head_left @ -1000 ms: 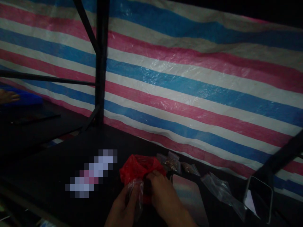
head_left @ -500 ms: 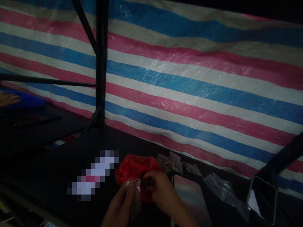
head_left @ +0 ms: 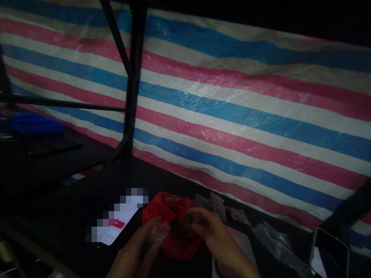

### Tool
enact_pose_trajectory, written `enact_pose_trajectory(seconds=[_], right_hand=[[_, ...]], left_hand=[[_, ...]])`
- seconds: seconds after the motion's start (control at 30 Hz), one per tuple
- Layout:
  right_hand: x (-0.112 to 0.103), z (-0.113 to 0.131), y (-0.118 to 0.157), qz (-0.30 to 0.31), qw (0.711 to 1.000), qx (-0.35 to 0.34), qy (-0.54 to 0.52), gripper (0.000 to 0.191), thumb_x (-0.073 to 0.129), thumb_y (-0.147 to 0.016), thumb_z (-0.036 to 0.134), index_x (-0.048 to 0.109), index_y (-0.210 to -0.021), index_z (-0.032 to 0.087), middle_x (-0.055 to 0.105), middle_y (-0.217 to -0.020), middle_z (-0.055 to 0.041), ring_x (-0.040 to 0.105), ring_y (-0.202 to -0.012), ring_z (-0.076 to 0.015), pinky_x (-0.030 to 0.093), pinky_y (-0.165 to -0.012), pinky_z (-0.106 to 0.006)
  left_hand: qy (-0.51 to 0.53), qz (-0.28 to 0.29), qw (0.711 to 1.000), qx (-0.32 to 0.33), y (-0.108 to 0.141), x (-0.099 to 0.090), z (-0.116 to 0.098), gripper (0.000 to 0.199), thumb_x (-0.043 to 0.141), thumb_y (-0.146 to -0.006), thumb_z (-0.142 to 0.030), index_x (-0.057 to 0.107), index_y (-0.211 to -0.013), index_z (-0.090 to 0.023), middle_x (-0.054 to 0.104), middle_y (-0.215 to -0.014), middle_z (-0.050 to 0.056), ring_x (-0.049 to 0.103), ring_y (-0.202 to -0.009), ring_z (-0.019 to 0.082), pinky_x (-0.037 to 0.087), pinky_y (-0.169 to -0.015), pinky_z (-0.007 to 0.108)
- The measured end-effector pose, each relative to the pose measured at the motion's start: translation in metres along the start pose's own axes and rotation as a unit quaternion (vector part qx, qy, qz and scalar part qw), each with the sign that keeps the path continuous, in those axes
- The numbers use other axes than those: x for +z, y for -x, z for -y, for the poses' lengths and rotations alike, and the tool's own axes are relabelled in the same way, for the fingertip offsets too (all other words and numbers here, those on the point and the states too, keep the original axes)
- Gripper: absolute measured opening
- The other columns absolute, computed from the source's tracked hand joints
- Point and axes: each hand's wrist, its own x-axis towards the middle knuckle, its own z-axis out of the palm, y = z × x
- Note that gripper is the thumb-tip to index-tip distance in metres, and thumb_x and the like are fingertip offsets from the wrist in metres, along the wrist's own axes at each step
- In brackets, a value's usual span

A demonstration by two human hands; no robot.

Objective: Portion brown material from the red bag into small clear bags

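Note:
My left hand (head_left: 137,247) is closed on a clear plastic bag (head_left: 160,233), holding it at the left side of an open red plastic bag (head_left: 185,249). Dark small pieces (head_left: 180,231) lie inside the red bag, too dim to name. Over the red bag's right side, my right hand (head_left: 210,227) has its fingers curled together around something small and dark, which I cannot make out. Beneath my right forearm is a flat device with a pale, shiny top (head_left: 242,242).
Small filled clear bags (head_left: 216,204) lie behind my right hand. Flat clear bags (head_left: 278,243) and a light-rimmed phone-like device (head_left: 330,251) are on the right. A lit sheet or screen (head_left: 111,235), partly blurred, lies left. Farther left are a blue tray (head_left: 37,122) and another person's hand.
My right hand has drawn slightly away from the clear bag, and the red bag's dark contents now show. My left hand has shifted left. The view has moved a little.

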Motion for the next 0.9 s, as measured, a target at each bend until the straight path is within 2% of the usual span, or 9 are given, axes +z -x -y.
enact_pose_trajectory(seconds=[0.1,0.17,0.27,0.37,0.47,0.6,0.73,0.9], right_hand=[[-0.006,0.028,0.003,0.02,0.998,-0.043,-0.04,0.031,0.068,-0.088,0.023,0.074,-0.118,0.025,0.079,-0.123,-0.0059,0.073,-0.119,-0.0254,0.053,-0.105,-0.04],[-0.008,0.046,0.005,0.028,0.997,-0.061,-0.033,0.03,0.066,-0.09,0.02,0.073,-0.118,0.027,0.078,-0.121,-0.0045,0.073,-0.119,-0.0237,0.053,-0.106,-0.039],[-0.01,0.063,0.007,0.009,0.995,-0.073,0.062,0.036,0.061,-0.089,0.009,0.074,-0.118,0.027,0.077,-0.119,-0.0033,0.073,-0.114,-0.0216,0.054,-0.103,-0.037],[-0.012,0.07,0.008,-0.02,0.975,-0.101,0.199,0.047,0.057,-0.084,-0.002,0.074,-0.118,0.026,0.073,-0.12,-0.0027,0.071,-0.114,-0.0195,0.052,-0.104,-0.034],[-0.013,0.073,0.009,-0.013,0.953,-0.128,0.276,0.054,0.053,-0.081,-0.007,0.074,-0.119,0.026,0.069,-0.122,-0.003,0.068,-0.115,-0.0181,0.052,-0.104,-0.031],[-0.011,0.077,0.007,0.011,0.942,-0.154,0.298,0.061,0.049,-0.081,-0.009,0.074,-0.123,0.028,0.067,-0.126,-0.0027,0.068,-0.115,-0.0171,0.053,-0.103,-0.03],[-0.006,0.081,0.001,0.003,0.944,-0.138,0.299,0.057,0.052,-0.078,-0.009,0.076,-0.116,0.026,0.066,-0.125,-0.0037,0.068,-0.115,-0.0186,0.054,-0.103,-0.031],[0.001,0.082,-0.007,-0.006,0.948,-0.117,0.295,0.05,0.051,-0.079,-0.007,0.076,-0.11,0.024,0.066,-0.123,-0.0062,0.07,-0.11,-0.0191,0.056,-0.098,-0.031]], left_hand=[[-0.025,-0.023,0.998,0.061,-0.012,0.017,-0.019,0.042,0.056,-0.098,-0.045,0.072,-0.136,-0.035,0.081,-0.134,0.003,0.077,-0.123,0.03,0.063,-0.105,0.046],[-0.054,-0.055,0.992,0.104,-0.022,0.034,-0.024,0.041,0.057,-0.096,-0.039,0.073,-0.133,-0.033,0.082,-0.13,0.006,0.078,-0.118,0.031,0.063,-0.102,0.049],[-0.066,-0.08,0.983,0.155,-0.035,0.06,-0.023,0.041,0.056,-0.094,-0.031,0.074,-0.131,-0.031,0.082,-0.128,0.008,0.079,-0.113,0.03,0.064,-0.095,0.046],[-0.073,-0.053,0.978,0.188,-0.039,0.075,-0.019,0.045,0.056,-0.094,-0.027,0.073,-0.135,-0.029,0.083,-0.126,0.009,0.078,-0.112,0.03,0.063,-0.095,0.046],[-0.069,-0.006,0.983,0.172,-0.037,0.078,-0.022,0.051,0.056,-0.096,-0.028,0.066,-0.146,-0.029,0.078,-0.137,0.009,0.074,-0.122,0.03,0.061,-0.1,0.047],[-0.044,0.028,0.992,0.117,-0.036,0.074,-0.033,0.051,0.052,-0.1,-0.034,0.063,-0.15,-0.028,0.072,-0.148,0.01,0.069,-0.13,0.031,0.059,-0.106,0.05],[-0.023,0.023,0.995,0.094,-0.037,0.074,-0.036,0.055,0.057,-0.096,-0.034,0.063,-0.15,-0.029,0.073,-0.146,0.01,0.067,-0.132,0.033,0.056,-0.112,0.053],[0.005,0.012,0.999,0.049,-0.039,0.065,-0.032,0.05,0.055,-0.098,-0.037,0.065,-0.147,-0.029,0.071,-0.149,0.009,0.063,-0.139,0.032,0.048,-0.12,0.058]])
